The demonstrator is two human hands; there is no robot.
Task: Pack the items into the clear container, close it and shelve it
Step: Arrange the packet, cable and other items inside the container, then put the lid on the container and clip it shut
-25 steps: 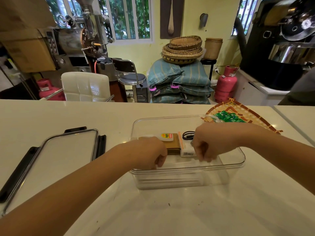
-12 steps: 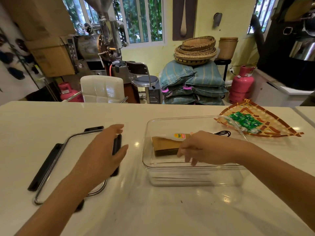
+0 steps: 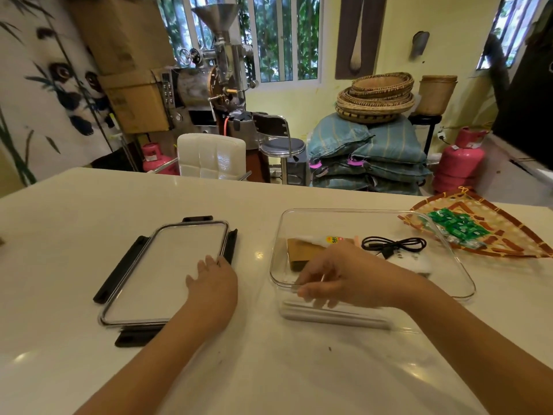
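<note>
The left hand's (image 3: pixel 214 283) fingers (image 3: pixel 206 262) are laid flat and loosely spread on the lid's (image 3: pixel 167 271) 4 o'clock corner, nothing being gripped, while the right hand's (image 3: pixel 344 277) fingers (image 3: pixel 311 292) are curled loosely over the container's (image 3: pixel 449 256) near rim at 7 o'clock, holding nothing. Inside the container a brown pad (image 3: pixel 302 253), a tube (image 3: pixel 332 239) and a cable (image 3: pixel 392 245) are seen, the lid lying on the table (image 3: pixel 269 369) at its 9 o'clock and a woven tray (image 3: pixel 514 238) of green packets (image 3: pixel 457 227) at its 2 o'clock.

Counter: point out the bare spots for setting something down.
Free: the strip between the lid and the clear container, the wide near edge below both arms, and the far left corner. Crowded: the right side, where the woven tray adjoins the container.
</note>
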